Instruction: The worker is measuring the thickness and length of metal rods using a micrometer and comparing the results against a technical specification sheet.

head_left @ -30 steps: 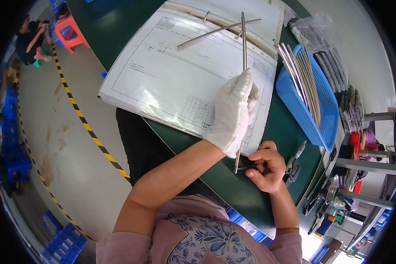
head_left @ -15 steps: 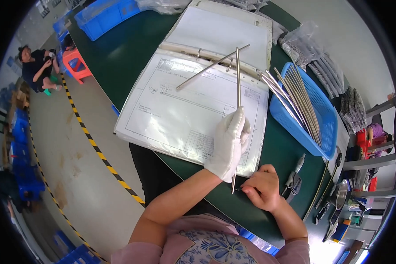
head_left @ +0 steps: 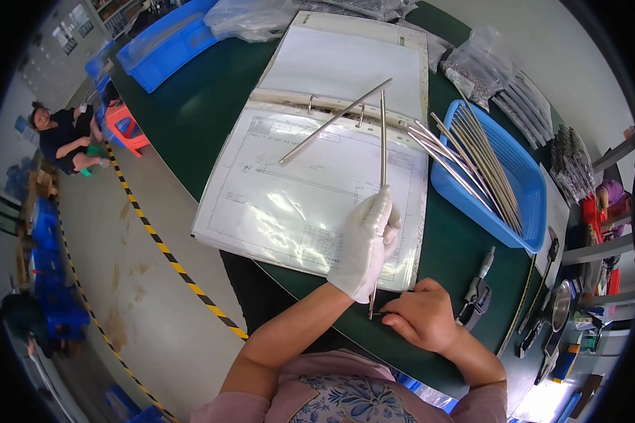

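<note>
My left hand, in a white glove, is closed around a slim metal rod. The rod points away from me over an open ring binder, and its near end comes out below the glove. Close to that end, my bare right hand has its fingers curled together. A thin, small piece shows between those fingers and the rod end; its kind is too small to make out. Another metal rod lies slantwise across the binder, which holds a technical drawing in a clear sleeve.
Right of the binder, a blue plastic basket holds several metal rods. A micrometer lies nearer on the green table. Bagged parts line the far right, a blue bin the far left. A person sits beyond the taped floor line.
The view has shifted slightly. Both hands keep nearly the same grip and place at the rod. The seated person at the left has lowered an arm.
</note>
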The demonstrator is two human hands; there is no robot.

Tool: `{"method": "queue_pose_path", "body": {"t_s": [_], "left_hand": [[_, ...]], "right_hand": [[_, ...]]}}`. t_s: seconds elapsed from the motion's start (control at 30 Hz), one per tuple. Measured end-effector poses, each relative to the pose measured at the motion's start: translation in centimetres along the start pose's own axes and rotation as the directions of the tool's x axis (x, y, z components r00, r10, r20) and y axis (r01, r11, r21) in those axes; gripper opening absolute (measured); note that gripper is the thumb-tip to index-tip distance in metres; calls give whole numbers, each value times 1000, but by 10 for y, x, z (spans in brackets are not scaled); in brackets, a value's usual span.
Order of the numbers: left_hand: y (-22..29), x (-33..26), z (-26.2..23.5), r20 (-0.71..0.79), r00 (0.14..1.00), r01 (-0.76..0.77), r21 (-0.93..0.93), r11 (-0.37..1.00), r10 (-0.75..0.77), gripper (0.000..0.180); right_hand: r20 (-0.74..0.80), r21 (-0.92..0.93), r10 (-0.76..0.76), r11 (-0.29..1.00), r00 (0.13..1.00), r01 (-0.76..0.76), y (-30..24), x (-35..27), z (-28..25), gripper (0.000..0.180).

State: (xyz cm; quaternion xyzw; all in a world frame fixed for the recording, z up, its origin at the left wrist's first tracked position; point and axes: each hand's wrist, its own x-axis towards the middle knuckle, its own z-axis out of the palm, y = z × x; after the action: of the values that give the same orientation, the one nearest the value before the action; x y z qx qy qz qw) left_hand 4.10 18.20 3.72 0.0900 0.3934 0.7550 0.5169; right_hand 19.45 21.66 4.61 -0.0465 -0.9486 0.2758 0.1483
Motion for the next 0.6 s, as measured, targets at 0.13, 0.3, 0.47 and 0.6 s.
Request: {"method": "queue_pose_path", "body": {"t_s": [0.13, 0.3, 0.47, 0.6], "left_hand": [[2, -1, 1, 12, 1000, 19, 9, 1000, -19, 39], [3, -2, 1, 22, 999, 43, 55, 998, -44, 40], [0, -1, -1, 32, 999, 14, 44, 999, -15, 39], [0, -1, -2, 47, 999, 8, 70, 997, -11, 40]], "right_hand": [[-77, 50, 20, 999, 997, -16, -1, -4, 9, 14], [2, 14, -52, 999, 999, 52, -1, 0, 8, 16], [-40, 26, 5, 1000, 999, -4, -3, -1, 9, 15], [32, -4, -20, 1000, 999, 20, -6, 1, 6, 14]]}}
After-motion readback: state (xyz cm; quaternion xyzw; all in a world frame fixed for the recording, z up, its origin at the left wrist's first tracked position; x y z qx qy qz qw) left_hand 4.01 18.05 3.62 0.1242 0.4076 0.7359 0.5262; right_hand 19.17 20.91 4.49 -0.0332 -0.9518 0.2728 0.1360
